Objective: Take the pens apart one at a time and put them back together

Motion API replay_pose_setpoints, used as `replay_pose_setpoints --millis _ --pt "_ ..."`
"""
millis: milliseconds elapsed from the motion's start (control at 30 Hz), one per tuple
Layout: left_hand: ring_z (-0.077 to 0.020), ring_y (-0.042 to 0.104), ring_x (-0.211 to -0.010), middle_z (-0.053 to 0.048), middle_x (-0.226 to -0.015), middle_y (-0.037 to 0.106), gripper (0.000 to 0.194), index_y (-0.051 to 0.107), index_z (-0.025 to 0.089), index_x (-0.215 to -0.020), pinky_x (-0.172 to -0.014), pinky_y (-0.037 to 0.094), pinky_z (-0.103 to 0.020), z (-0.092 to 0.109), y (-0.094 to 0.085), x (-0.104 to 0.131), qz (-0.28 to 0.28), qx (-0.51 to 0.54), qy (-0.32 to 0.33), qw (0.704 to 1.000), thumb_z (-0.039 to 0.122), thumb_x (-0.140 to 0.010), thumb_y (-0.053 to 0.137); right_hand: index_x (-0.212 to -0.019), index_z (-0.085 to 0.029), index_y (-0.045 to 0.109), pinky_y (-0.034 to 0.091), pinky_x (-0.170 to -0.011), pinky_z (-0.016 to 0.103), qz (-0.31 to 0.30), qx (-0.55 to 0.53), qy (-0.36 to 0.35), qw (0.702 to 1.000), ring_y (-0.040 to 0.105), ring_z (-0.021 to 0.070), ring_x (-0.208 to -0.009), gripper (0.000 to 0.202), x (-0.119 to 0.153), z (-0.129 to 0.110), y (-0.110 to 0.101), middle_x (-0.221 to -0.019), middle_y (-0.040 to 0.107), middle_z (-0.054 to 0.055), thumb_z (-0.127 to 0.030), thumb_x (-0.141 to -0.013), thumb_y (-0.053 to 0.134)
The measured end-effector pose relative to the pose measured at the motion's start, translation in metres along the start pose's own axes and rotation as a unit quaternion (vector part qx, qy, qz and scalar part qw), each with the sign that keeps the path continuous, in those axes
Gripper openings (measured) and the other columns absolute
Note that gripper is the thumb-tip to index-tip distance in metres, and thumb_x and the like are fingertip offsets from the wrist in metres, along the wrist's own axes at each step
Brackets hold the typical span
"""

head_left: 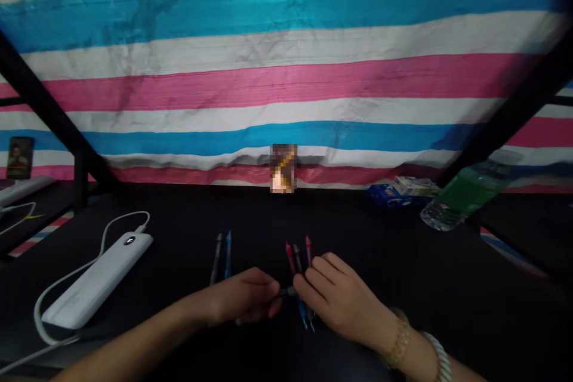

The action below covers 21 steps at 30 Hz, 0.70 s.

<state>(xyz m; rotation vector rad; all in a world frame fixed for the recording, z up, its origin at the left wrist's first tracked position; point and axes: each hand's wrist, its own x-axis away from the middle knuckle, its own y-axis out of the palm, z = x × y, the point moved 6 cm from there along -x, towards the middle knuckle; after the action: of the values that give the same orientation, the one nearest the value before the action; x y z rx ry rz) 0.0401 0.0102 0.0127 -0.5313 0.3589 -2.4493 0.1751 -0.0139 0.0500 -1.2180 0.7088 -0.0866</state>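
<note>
In the middle front of the dark tabletop, my left hand (pixel 255 298) is closed, thumb and fingers pinched on one end of a slim grey pen (pixel 289 291). Its other end runs to the curled fingers of my right hand (pixel 335 292), which is also closed; most of this pen is hidden. Under and beside the right fingers lie several pens, with a red pen (pixel 290 256), a dark pen (pixel 298 255) and another red pen (pixel 308 248) showing. A blue pen tip (pixel 303 314) pokes out below. Beyond my left wrist rest a grey pen (pixel 215 259) and a blue pen (pixel 228 253).
A white power bank (pixel 98 280) with a white cable (pixel 45 304) lies at left. At back right are blue and white packets (pixel 400 191) and a tilted plastic bottle with a green label (pixel 470 191). A phone (pixel 20 158) stands far left. Striped sheeting (pixel 286 83) hangs behind.
</note>
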Motion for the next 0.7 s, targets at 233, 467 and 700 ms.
replay_pose_setpoints --millis 233,467,700 --pt "-0.0159 0.056 -0.065 -0.004 -0.077 0.061 0.025 0.058 0.016 -0.096 -0.058 0.042 -0.026 0.013 -0.017 0.006 0.287 -0.415 0.176 0.846 0.026 -0.1 0.035 -0.092 -0.018 0.059 0.045 -0.071 0.034 0.007 -0.272 0.223 0.936 0.053 0.0194 -0.078 0.025 0.009 0.039 0.0 -0.081 0.06 0.004 -0.025 -0.102 0.038" --pt "-0.0163 0.059 -0.06 -0.002 -0.072 0.062 0.018 0.056 0.016 -0.099 -0.052 0.044 -0.026 0.017 -0.015 0.011 0.341 -0.497 0.227 0.765 0.024 -0.099 0.04 -0.092 -0.021 0.06 0.046 -0.066 0.029 0.016 -0.351 0.3 0.887 0.056 0.0163 -0.074 0.008 0.01 0.043 0.008 -0.081 0.058 0.001 -0.027 -0.094 0.057" --pt "-0.0174 0.059 -0.061 -0.003 -0.074 0.062 0.016 0.056 0.016 -0.101 -0.051 0.046 -0.027 0.019 -0.014 0.011 0.34 -0.498 0.225 0.765 0.023 -0.098 0.041 -0.085 -0.02 0.06 0.045 -0.063 0.027 0.006 -0.377 0.319 0.87 0.055 0.0154 -0.07 0.011 0.012 0.045 0.011 -0.076 0.058 0.0 -0.027 -0.093 0.056"
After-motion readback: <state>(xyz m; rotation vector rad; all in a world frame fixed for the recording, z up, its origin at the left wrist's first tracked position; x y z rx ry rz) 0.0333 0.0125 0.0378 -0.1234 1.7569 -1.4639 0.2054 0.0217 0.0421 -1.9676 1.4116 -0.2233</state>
